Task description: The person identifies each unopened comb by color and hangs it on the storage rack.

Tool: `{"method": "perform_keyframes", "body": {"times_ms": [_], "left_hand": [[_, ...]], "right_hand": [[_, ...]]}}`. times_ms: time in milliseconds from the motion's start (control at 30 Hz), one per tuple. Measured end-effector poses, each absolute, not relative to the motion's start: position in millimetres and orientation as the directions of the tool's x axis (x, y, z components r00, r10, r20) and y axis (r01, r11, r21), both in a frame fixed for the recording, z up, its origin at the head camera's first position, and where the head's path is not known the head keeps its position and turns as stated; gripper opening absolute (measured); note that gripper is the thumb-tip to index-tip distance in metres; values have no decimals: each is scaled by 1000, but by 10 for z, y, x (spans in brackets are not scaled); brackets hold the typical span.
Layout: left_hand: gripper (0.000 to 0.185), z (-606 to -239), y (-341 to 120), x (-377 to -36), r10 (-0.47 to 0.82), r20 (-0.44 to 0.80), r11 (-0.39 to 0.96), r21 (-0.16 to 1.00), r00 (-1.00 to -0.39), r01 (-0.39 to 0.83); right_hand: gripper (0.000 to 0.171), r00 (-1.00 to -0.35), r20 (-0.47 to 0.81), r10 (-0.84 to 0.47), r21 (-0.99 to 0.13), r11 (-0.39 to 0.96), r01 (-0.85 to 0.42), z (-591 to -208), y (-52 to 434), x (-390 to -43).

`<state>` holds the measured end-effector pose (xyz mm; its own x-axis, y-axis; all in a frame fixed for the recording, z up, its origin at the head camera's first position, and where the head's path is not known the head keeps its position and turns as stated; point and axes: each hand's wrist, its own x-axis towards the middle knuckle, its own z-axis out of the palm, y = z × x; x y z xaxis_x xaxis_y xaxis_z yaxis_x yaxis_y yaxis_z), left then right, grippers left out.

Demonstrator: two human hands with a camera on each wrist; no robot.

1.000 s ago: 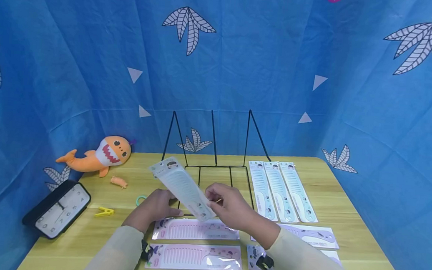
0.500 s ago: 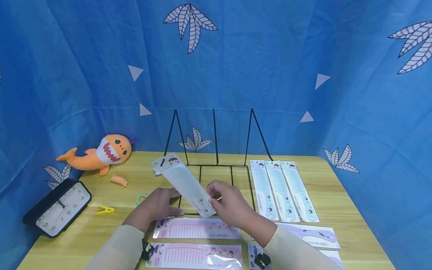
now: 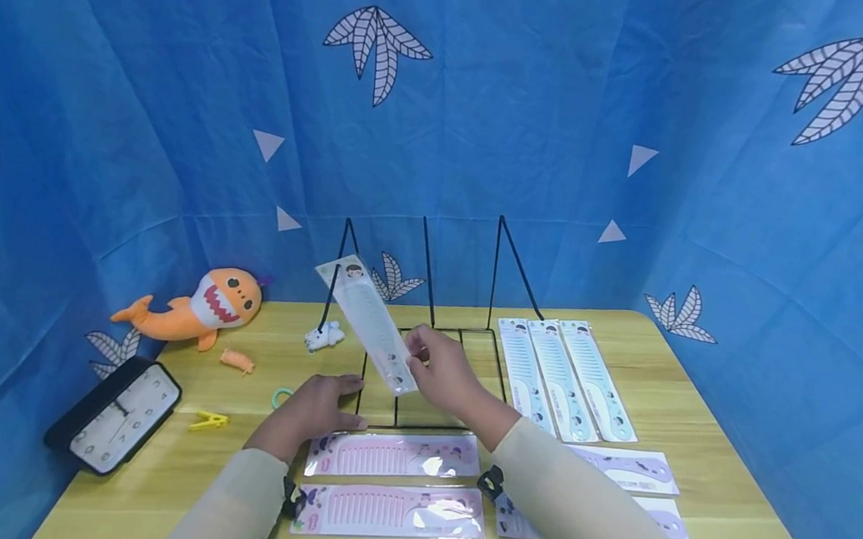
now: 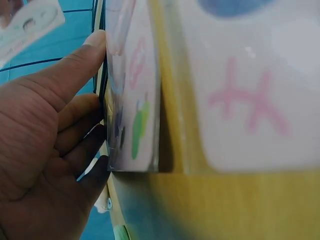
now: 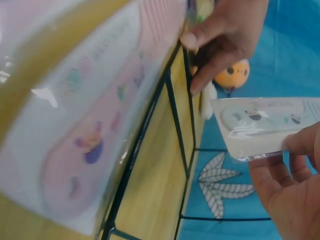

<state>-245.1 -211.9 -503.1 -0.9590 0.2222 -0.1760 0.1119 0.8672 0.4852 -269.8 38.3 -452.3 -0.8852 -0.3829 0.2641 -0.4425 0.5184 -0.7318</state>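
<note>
My right hand (image 3: 443,370) pinches the lower end of a packaged pale blue comb (image 3: 375,324) between thumb and fingers. The packet leans up to the left, and its printed top end overlaps the left front prong of a black wire rack (image 3: 394,425). In the right wrist view the comb's rounded handle end (image 5: 240,117) shows through clear wrap. My left hand (image 3: 317,408) rests at the rack's near left corner, thumb and forefinger extended against the wire. The left wrist view shows the left thumb (image 4: 80,62) at that wire, beside a packaged pink comb (image 4: 132,100).
Packaged pink combs (image 3: 388,513) lie in front of the rack. Purple ones (image 3: 635,472) lie partly under the right sleeve. Three blue comb packets (image 3: 562,379) lie right. At left are a clock (image 3: 120,419), yellow clip (image 3: 209,422), orange plush shark (image 3: 203,308) and small white figure (image 3: 324,337).
My right hand has moved up and away from me, carrying the blue comb packet higher along the left prong. The small white figure behind it has come into sight. My left hand stays put.
</note>
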Motion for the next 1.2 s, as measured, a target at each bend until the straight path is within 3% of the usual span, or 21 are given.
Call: {"method": "perform_keyframes", "body": {"times_ms": [600,767,1200], "left_hand": [[74,-5041,-2109,-2493,230,-188,864,491,-955,112],[75,-5037,-2136,-2475,217,-204,869,487,-955,93],[73,-5051,-2130,-2487,214,-202,870,485,-956,93]], "right_hand": [[8,-940,198,-277,-793,519,-320,-4588,22,-3254],[12,-951,112,-289,-777,571,-265,-4627,-81,-3318],[15,-952,100,-289,-770,584,-258,-4654,-239,-3417]]}}
